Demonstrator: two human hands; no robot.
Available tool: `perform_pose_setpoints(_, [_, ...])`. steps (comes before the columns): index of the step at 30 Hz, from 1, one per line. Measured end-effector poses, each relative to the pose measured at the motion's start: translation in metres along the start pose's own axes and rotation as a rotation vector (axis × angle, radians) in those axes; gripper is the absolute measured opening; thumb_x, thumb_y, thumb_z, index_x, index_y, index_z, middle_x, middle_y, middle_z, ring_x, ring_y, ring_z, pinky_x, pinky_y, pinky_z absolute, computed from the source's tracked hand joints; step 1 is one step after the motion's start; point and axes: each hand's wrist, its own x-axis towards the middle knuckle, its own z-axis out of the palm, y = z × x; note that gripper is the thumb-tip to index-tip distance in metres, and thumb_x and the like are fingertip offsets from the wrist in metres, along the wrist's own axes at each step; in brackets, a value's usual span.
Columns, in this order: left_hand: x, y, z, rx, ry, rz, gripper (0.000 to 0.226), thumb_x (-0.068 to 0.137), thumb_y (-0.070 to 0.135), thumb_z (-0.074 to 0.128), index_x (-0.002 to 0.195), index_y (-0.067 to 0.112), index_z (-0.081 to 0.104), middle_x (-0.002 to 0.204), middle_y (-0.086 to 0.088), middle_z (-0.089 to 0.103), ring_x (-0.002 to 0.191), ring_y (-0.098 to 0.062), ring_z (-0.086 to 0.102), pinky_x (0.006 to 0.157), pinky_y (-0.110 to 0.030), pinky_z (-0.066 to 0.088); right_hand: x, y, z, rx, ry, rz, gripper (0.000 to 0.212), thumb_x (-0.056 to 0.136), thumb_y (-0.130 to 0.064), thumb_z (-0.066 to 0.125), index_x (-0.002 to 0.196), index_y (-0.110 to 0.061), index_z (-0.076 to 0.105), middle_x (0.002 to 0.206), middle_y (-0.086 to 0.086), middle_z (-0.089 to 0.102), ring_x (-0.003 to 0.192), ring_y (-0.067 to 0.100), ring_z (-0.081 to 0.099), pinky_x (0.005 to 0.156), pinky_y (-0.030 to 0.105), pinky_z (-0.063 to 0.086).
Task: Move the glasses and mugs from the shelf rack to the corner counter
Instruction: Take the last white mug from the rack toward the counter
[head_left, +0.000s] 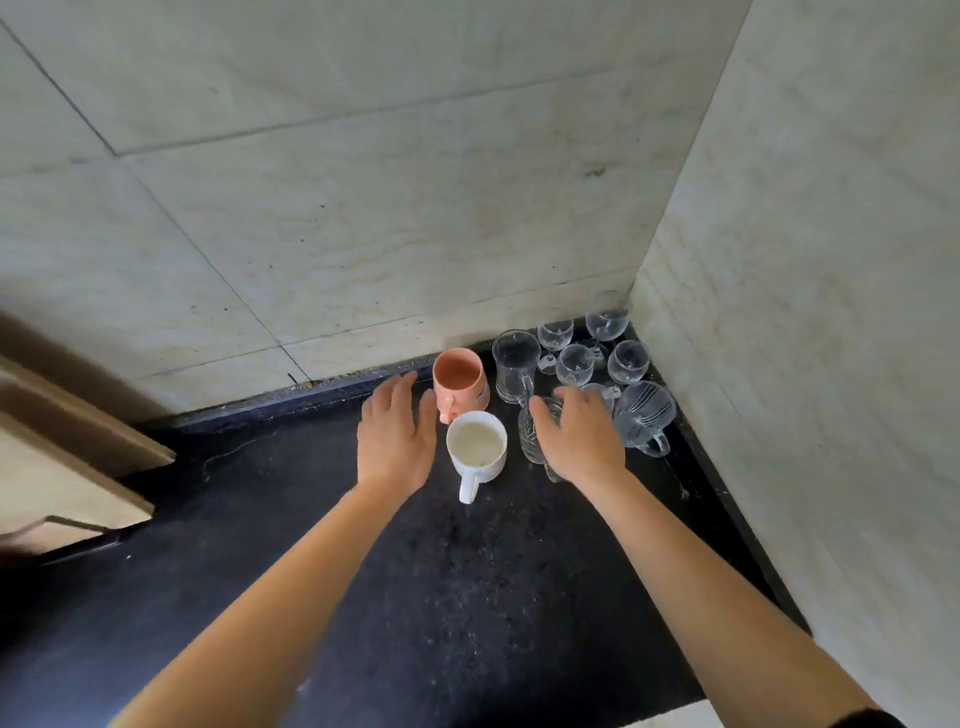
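On the black corner counter (467, 571) stand a white mug (476, 441) with its handle toward me and an orange mug (457, 376) behind it. My left hand (396, 436) hovers palm down just left of both mugs, fingers straight, holding nothing. My right hand (579, 434) lies palm down over a clear ribbed glass mug (531, 439), fingers spread and relaxed; most of that mug is hidden under it. Right of the hand sits a striped glass cup (644, 415).
A tall clear glass mug (514, 364) and several small stemmed glasses (576, 364) crowd the far corner against the tiled walls (415, 208). A wooden cabinet edge (62, 457) juts in at the left. The counter's right edge runs along the side wall.
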Motion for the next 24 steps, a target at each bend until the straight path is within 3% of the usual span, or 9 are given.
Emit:
perform_pose_setpoints(3, [0.011,0.026,-0.072,0.105,0.207,0.153,0.060,0.101,0.050,0.031,0.147,0.014,0.042,0.154,-0.017,0.038,0.140,-0.040,0.035,0.110,-0.055,0.034,-0.003,-0.058,-0.044,0.048,0.158,-0.306,0.057,0.102,-0.049,0.043,0.143,-0.010,0.046,0.145,0.016,0.049,0.135,0.033,0.043,0.108,0.044,0.038])
perform_pose_setpoints(6, [-0.002,0.041,-0.149,0.222,0.477,0.253,0.056,0.103,0.047,0.033,0.149,0.015,0.041,0.157,-0.017,0.035,0.142,-0.039,0.033,0.110,-0.055,0.033,-0.013,-0.126,-0.077,0.056,0.420,-0.636,0.061,0.102,-0.050,0.042,0.151,-0.012,0.038,0.158,0.018,0.036,0.146,0.035,0.031,0.116,0.049,0.030])
perform_pose_setpoints(10, [-0.068,0.022,-0.231,0.360,0.760,0.206,0.055,0.105,0.043,0.036,0.150,0.013,0.039,0.159,-0.019,0.030,0.147,-0.037,0.027,0.114,-0.053,0.027,-0.046,-0.211,-0.076,0.136,0.536,-0.979,0.067,0.102,-0.051,0.044,0.157,-0.014,0.032,0.166,0.019,0.020,0.153,0.036,0.018,0.122,0.047,0.017])
perform_pose_setpoints(13, [-0.139,-0.019,-0.258,0.456,0.836,0.034,0.058,0.104,0.044,0.035,0.152,0.012,0.036,0.160,-0.020,0.027,0.148,-0.037,0.024,0.116,-0.052,0.024,-0.088,-0.252,-0.043,0.184,0.477,-1.170,0.069,0.101,-0.050,0.046,0.157,-0.012,0.031,0.165,0.023,0.017,0.153,0.040,0.018,0.122,0.052,0.018])
perform_pose_setpoints(18, [-0.270,-0.093,-0.290,0.546,0.886,-0.302,0.061,0.101,0.048,0.036,0.151,0.013,0.036,0.161,-0.019,0.025,0.149,-0.036,0.021,0.116,-0.056,0.026,-0.193,-0.291,0.033,0.218,0.225,-1.404,0.072,0.100,-0.052,0.047,0.159,-0.015,0.027,0.167,0.021,0.013,0.155,0.038,0.013,0.122,0.056,0.018])
perform_pose_setpoints(24, [-0.440,-0.151,-0.354,0.644,1.050,-0.527,0.062,0.100,0.048,0.037,0.151,0.014,0.037,0.160,-0.020,0.026,0.148,-0.039,0.024,0.116,-0.057,0.025,-0.372,-0.346,0.099,0.285,0.038,-1.648,0.073,0.097,-0.055,0.049,0.157,-0.019,0.032,0.167,0.019,0.016,0.154,0.038,0.015,0.122,0.056,0.016])
